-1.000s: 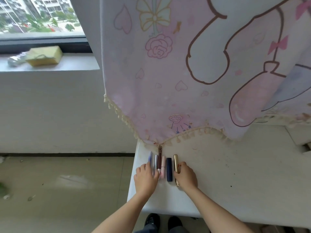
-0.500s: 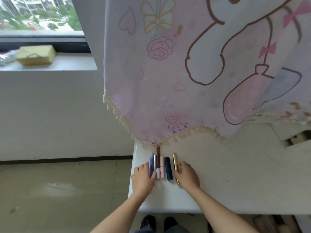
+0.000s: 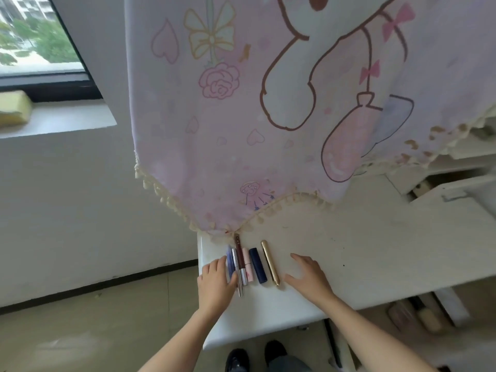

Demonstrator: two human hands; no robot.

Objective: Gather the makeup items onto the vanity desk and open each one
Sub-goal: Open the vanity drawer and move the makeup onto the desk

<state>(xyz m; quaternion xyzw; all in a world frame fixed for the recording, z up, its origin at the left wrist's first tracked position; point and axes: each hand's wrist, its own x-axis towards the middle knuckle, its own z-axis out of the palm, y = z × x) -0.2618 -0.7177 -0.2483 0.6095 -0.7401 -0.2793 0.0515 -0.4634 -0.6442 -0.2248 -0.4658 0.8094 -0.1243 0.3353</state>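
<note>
Several capped makeup tubes lie side by side on the white vanity desk (image 3: 375, 251) near its left edge: a lilac tube (image 3: 230, 260), a silver pen (image 3: 236, 267), a dark red tube (image 3: 240, 257), a pink lipstick (image 3: 248, 264), a navy lipstick (image 3: 257, 265) and a gold tube (image 3: 270, 262). My left hand (image 3: 216, 284) lies flat on the desk, its fingers touching the lilac tube and the silver pen. To the right of the gold tube my right hand (image 3: 308, 276) hovers with fingers spread, apart from the row.
A pink cartoon-print cloth (image 3: 268, 116) with a tasselled hem hangs over the desk's back. White shelves (image 3: 456, 167) stand at the right. A window sill (image 3: 53, 119) with a yellow object (image 3: 13, 108) is at the left. My shoes (image 3: 255, 353) show below the desk edge.
My right hand has let go of the gold tube and moved right, fingers spread. The left hand stays against the left end of the row. The view has shifted closer.
</note>
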